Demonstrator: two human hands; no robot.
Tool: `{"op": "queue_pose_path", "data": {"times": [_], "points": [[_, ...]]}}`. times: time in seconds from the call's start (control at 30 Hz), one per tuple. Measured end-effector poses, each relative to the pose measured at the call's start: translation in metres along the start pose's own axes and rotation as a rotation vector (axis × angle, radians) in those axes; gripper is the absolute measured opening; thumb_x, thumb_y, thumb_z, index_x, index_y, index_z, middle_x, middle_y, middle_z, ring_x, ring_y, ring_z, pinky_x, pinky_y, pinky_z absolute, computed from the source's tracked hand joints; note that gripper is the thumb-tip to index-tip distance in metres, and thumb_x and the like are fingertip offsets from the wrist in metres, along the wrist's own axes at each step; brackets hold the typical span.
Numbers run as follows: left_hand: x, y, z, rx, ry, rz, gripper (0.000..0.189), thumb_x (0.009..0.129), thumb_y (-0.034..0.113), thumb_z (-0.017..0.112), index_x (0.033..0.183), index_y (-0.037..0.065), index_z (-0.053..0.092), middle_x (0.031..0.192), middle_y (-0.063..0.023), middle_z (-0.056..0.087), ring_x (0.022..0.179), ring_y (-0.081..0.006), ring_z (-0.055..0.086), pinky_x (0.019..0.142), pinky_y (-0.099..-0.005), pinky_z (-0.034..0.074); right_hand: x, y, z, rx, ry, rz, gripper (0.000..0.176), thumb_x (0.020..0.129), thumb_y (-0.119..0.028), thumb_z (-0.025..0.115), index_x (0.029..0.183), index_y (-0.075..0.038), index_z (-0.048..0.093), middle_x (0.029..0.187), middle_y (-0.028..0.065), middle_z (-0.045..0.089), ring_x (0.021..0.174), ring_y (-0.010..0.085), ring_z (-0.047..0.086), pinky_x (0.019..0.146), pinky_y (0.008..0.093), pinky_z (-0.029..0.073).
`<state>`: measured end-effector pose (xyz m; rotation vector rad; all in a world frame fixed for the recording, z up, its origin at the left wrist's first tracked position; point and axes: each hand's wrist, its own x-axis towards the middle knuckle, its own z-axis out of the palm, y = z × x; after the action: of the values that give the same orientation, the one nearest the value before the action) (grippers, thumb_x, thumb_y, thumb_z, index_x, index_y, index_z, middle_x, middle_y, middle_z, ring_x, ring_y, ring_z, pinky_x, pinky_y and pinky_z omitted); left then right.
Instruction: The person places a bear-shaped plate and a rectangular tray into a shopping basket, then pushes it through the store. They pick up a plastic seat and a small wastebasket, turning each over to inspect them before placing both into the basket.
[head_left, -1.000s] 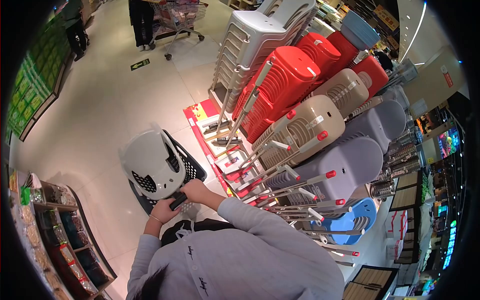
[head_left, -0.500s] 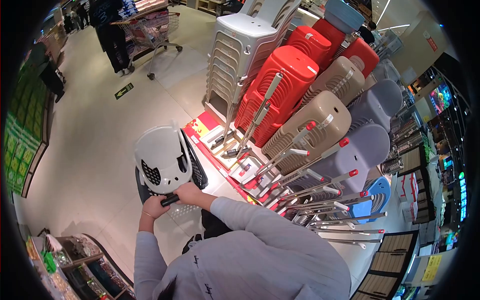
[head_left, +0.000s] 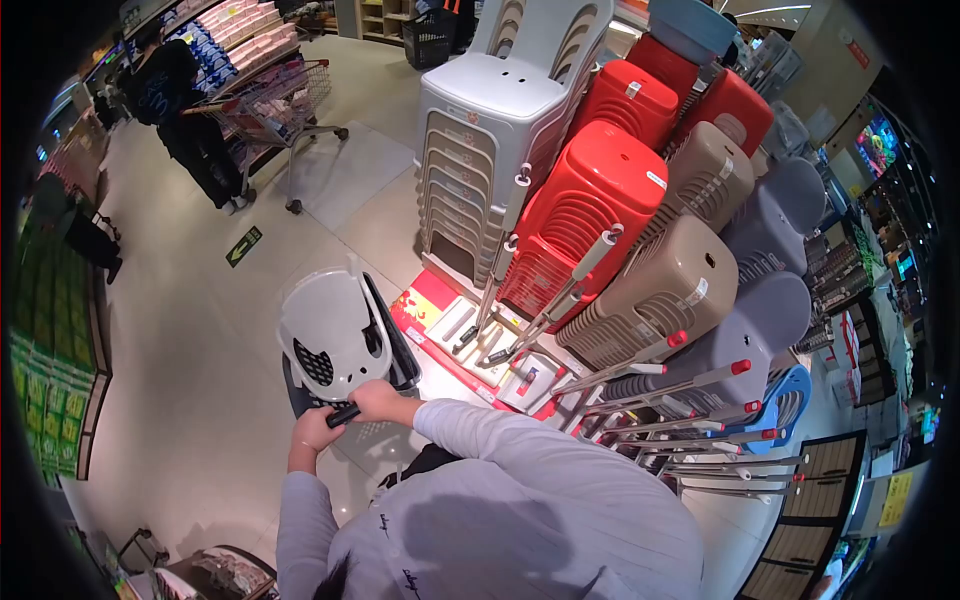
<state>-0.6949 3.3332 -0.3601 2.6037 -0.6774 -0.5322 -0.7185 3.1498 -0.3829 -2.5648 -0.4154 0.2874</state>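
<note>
Both my hands grip the black basket handle in front of my body. My left hand is wrapped round its near end. Just beyond it, my right hand is closed round the far part of the same handle. A white plastic chair with cut-out openings sits in the dark grey shopping basket, its upper part standing above the rim. The basket's mesh shows through the chair's openings. Much of the basket is hidden beneath the chair.
To the right stand stacks of white stools, red stools and beige stools, with mops leaning in front. A person stands by a shopping cart ahead. Green packaged goods line the left side.
My view has moved forward along the floor; the stool stacks appear larger. The person and cart ahead have shifted left in view. Both hands keep their grip on the handle.
</note>
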Motion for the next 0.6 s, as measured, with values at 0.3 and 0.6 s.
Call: {"op": "queue_pose_path", "data": {"times": [0.3, 0.6], "points": [[0.126, -0.054, -0.055, 0.048, 0.024, 0.080, 0.031, 0.057, 0.027, 0.068, 0.081, 0.008, 0.064, 0.073, -0.0150, 0.061, 0.069, -0.0315, 0.059, 0.063, -0.0385, 0.048, 0.126, 0.040, -0.037, 0.015, 0.063, 0.094, 0.025, 0.059, -0.031, 0.069, 0.073, -0.011, 0.064, 0.068, 0.0103, 0.061, 0.068, 0.0288, 0.061, 0.061, 0.0389, 0.048], [0.284, -0.106, -0.146, 0.096, -0.044, 0.261, 0.030, 0.059, 0.031, 0.067, 0.077, 0.008, 0.062, 0.070, -0.0138, 0.061, 0.067, -0.0311, 0.059, 0.064, -0.0396, 0.049, 0.271, 0.077, -0.092, 0.019, 0.093, 0.318, 0.029, 0.061, -0.036, 0.067, 0.079, -0.013, 0.065, 0.072, 0.0107, 0.062, 0.071, 0.0284, 0.061, 0.064, 0.0379, 0.049]]}}
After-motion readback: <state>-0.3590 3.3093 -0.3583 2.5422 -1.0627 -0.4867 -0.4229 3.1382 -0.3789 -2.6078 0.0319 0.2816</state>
